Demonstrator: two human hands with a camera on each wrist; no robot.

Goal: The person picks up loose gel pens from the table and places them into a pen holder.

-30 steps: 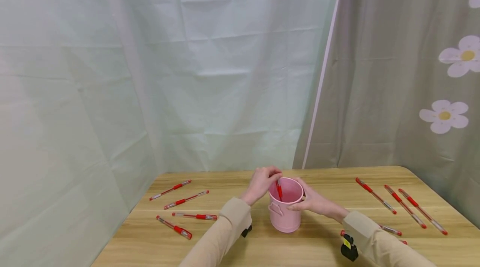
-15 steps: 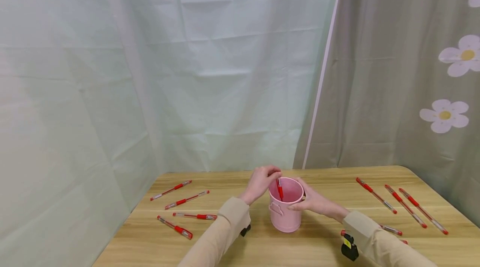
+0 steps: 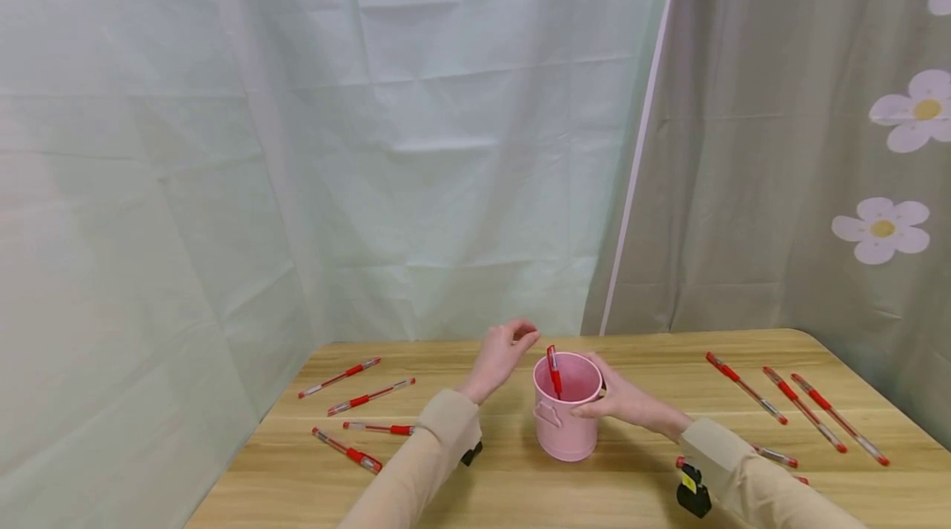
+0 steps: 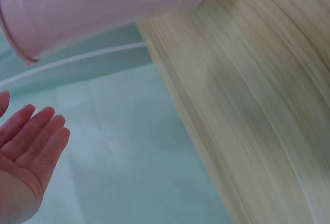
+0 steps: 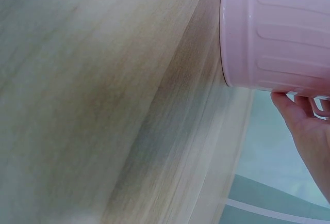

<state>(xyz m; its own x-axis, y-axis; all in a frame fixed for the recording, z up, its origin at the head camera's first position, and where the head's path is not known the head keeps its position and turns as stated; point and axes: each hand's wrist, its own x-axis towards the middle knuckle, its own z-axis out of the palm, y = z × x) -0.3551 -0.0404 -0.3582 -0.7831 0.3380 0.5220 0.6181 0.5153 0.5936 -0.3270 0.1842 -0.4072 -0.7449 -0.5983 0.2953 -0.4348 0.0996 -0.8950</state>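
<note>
A pink bucket (image 3: pixel 566 433) with a small side handle stands upright on the wooden table. One red pen (image 3: pixel 554 372) leans inside it, its capped end above the rim. My left hand (image 3: pixel 502 356) is just left of the rim, holding nothing; the left wrist view shows its fingers (image 4: pixel 43 136) relaxed and apart from the bucket. My right hand (image 3: pixel 626 399) grips the bucket's right side, thumb toward the front near the rim. In the right wrist view, fingers (image 5: pixel 291 109) lie against the bucket wall.
Several red pens lie at the table's left, including a near pen (image 3: pixel 347 451). More lie at the right, such as a long pen (image 3: pixel 838 418), some partly under the right sleeve (image 3: pixel 731 463). Curtains (image 3: pixel 475 141) hang behind the table (image 3: pixel 520 504).
My left hand has let go of the pen and drawn back leftward, leaving the pen leaning in the bucket. My right hand and the bucket have stayed in place.
</note>
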